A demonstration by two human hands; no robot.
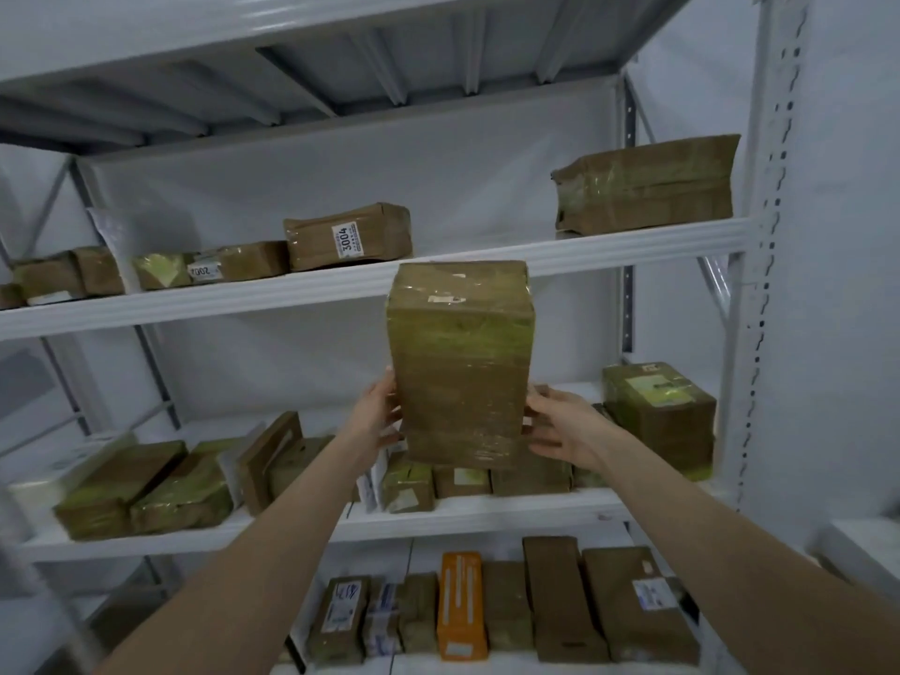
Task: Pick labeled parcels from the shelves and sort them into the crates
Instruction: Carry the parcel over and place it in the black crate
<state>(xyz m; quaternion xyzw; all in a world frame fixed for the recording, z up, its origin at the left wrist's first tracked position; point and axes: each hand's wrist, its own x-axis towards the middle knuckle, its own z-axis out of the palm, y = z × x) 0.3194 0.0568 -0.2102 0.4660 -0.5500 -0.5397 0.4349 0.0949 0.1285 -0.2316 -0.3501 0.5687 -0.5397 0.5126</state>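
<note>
**Tall parcel held clear in front of the rack**

White steel shelving (389, 289) fills my feed, with a pale wall behind it. Nearest me, the bottom level holds a row of boxes standing on end, an orange box (461, 606) among them.

Above that, both arms reach up. The left hand (377, 416) clasps the lower left edge of the tall brown parcel (460, 362), thumb up along the near corner and the other fingers mostly hidden behind. The right hand (560, 428) has its fingers spread and nearly straight, tips pressing the lower right side.

The parcel stands upright in the air, in front of the middle shelf, its base above the small packets there and its top overlapping the upper shelf's front lip. A squat box (657, 416) sits near on the right. To the left there is open room above the flat packets.

Farther up sit a box marked 3004 (348, 236) and a large bundle (647, 185) by the right post.
</note>
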